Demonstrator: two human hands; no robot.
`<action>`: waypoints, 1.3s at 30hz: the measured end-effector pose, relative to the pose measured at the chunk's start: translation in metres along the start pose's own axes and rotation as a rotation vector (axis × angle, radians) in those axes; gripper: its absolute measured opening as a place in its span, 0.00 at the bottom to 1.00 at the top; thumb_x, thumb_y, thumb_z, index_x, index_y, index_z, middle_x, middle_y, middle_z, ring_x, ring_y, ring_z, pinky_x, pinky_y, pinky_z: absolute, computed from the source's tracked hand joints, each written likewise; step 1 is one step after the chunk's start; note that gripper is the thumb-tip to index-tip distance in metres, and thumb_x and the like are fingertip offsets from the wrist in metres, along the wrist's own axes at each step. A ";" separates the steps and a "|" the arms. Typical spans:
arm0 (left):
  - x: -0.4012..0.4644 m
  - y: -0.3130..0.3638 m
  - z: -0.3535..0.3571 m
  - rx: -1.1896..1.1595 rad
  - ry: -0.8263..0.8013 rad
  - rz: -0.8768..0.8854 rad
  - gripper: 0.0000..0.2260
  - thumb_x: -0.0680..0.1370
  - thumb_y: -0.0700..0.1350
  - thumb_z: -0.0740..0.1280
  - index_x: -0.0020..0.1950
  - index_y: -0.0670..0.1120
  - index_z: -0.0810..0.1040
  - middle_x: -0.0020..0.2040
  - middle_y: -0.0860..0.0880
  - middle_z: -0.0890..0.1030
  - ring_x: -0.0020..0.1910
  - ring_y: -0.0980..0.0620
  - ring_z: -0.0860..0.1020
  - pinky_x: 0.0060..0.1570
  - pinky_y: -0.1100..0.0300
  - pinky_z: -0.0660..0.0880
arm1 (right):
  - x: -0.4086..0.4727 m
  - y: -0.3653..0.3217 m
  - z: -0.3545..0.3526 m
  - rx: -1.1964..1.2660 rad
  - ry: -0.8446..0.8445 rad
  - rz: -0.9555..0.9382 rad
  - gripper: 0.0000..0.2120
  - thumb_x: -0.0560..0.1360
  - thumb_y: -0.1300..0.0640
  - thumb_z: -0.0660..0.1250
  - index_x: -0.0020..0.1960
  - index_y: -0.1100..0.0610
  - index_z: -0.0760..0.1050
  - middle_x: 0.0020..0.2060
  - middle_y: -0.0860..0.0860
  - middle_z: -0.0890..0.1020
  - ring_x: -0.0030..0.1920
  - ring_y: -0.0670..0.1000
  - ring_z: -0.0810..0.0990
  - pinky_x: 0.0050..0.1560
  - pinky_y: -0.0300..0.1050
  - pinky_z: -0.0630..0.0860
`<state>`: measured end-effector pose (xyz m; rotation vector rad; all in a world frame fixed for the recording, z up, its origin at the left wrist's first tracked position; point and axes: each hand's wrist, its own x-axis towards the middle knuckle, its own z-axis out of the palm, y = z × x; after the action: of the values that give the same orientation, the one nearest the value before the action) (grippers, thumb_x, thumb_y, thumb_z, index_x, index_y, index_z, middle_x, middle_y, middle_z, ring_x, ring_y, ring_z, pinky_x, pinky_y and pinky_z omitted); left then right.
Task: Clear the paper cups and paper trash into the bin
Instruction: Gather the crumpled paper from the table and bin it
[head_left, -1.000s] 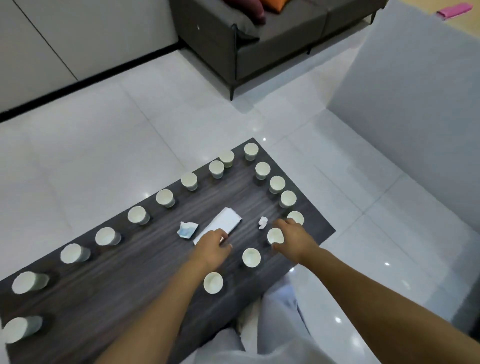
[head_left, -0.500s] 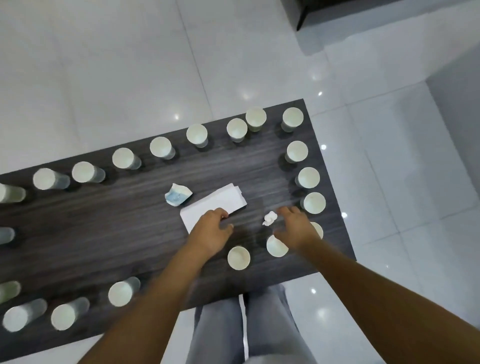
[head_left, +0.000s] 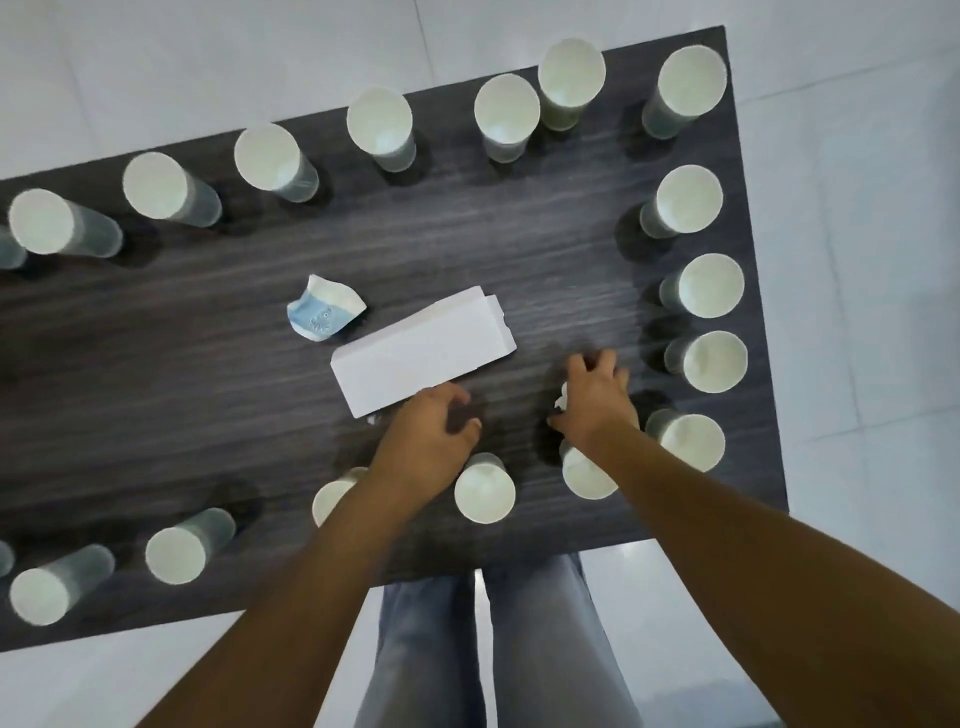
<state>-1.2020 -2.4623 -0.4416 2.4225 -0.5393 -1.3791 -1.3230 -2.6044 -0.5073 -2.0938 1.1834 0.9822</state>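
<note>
A: Head view: dark table (head_left: 156, 395), ringed by upright paper cups (head_left: 706, 286) along the twelve, three and six o'clock edges. Near centre, a folded white paper (head_left: 415, 358), and at its ten o'clock a crushed blue-and-white cup (head_left: 322, 312).

B: And the hands?

A: Left hand (head_left: 423, 441) at six o'clock of the folded paper, fingers curled down beside its near corner; gripping or only touching, cannot tell. Right hand (head_left: 597, 402) at about four o'clock of that paper, fingers curled over a small white paper scrap (head_left: 561, 402), apparently closing on it.

B: Step in hand?

A: Probably gathering the loose paper trash first; cups not yet cleared, no bin in sight.

B: Next move?

A: Likely a firm pinch on scrap and sheet, then a lift clear of the cup (head_left: 483, 491) at six o'clock without tipping it, then finding the bin.
</note>
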 end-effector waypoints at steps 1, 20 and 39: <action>0.001 -0.002 0.002 -0.005 -0.010 -0.004 0.14 0.77 0.45 0.68 0.62 0.46 0.75 0.61 0.49 0.77 0.61 0.51 0.74 0.60 0.63 0.67 | 0.003 -0.002 0.002 -0.003 0.023 0.008 0.30 0.73 0.56 0.72 0.69 0.54 0.60 0.69 0.59 0.57 0.69 0.61 0.60 0.60 0.54 0.74; -0.003 0.001 -0.029 -0.594 -0.098 -0.158 0.20 0.73 0.34 0.67 0.63 0.48 0.74 0.53 0.50 0.80 0.54 0.50 0.79 0.44 0.60 0.77 | -0.079 -0.086 -0.006 0.405 0.109 -0.543 0.32 0.69 0.65 0.73 0.68 0.53 0.64 0.63 0.50 0.68 0.60 0.52 0.75 0.56 0.42 0.77; -0.022 -0.125 -0.094 -0.606 0.337 -0.252 0.09 0.77 0.39 0.68 0.52 0.51 0.75 0.53 0.49 0.78 0.53 0.49 0.77 0.55 0.52 0.77 | -0.040 -0.199 0.003 0.044 0.111 -0.538 0.33 0.74 0.54 0.71 0.74 0.52 0.59 0.71 0.53 0.64 0.69 0.55 0.64 0.65 0.49 0.69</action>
<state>-1.1090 -2.3352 -0.4329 2.1746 0.2467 -0.9865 -1.1631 -2.4892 -0.4580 -2.2761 0.6189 0.5887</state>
